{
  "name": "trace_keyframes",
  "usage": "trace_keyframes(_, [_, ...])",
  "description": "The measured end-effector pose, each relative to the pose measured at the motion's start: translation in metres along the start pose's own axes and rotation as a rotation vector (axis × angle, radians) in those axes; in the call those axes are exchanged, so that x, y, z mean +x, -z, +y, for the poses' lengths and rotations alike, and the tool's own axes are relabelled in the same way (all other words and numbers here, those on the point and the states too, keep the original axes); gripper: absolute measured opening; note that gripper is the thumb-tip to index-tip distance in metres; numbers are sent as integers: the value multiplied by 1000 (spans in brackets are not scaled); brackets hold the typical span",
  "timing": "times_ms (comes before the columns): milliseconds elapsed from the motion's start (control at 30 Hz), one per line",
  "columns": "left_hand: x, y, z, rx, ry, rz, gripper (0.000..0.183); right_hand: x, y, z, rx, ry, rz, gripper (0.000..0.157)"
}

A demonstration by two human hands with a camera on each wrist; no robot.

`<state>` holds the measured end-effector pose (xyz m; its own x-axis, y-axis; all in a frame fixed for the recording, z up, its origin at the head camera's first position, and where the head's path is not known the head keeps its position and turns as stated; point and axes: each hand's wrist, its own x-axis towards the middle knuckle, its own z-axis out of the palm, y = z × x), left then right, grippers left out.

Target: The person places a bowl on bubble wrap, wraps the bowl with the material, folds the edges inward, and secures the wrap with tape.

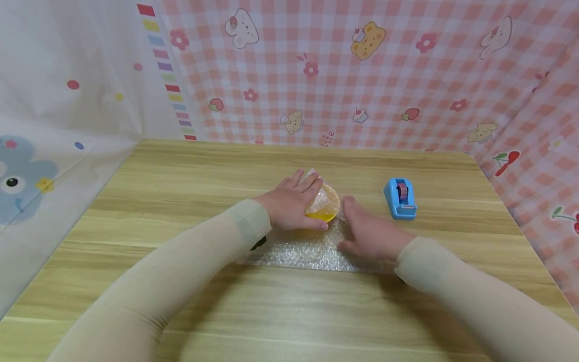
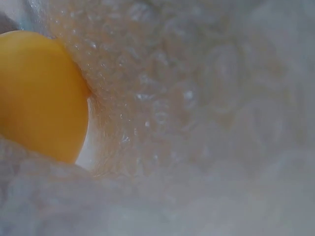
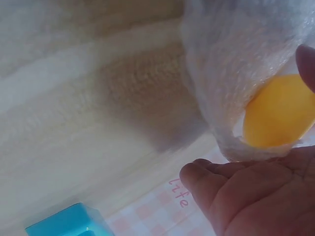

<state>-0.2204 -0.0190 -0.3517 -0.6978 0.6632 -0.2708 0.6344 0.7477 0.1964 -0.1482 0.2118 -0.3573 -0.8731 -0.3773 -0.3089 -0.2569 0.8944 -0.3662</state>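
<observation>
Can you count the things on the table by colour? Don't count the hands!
Blue: 1 (tape dispenser)
Yellow: 1 (round thing)
See-through: 1 (bubble wrap)
Total: 3

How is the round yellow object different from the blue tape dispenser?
Colour: the round yellow object is yellow; the blue tape dispenser is mostly blue, with a pinkish roll.
Place: the yellow object is partly covered by bubble wrap; the dispenser stands uncovered on the table.
Contact: the left hand lies over the yellow object; neither hand touches the dispenser.
Both are brightly coloured.
</observation>
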Motion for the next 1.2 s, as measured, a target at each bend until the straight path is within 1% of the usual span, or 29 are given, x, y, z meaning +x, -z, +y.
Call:
trace_keyframes(100, [0,-1,0,0,0,4,117,-4,0,0,-13,-16,-8,108])
trace_keyframes(267, [1,-2,0,1,-1,6,117,-11,-2,1,-59,12,13,97])
trace_keyframes(367, [1,-2,-1,5,-2,5,117,-14,-2,1,-75,13,21,92])
trace_keyframes(567, [2,-2,-1,14,3,1,117,-18,-4,2,-94,-10,29,86])
trace_keyframes(733, [2,-1,0,14,8,-4,117,-21,-6,3,-81,-32,34,83])
trace_keyframes(1200, [1,-2,-1,10,3,-3,116,-29,-6,-2,-45,-37,101,71])
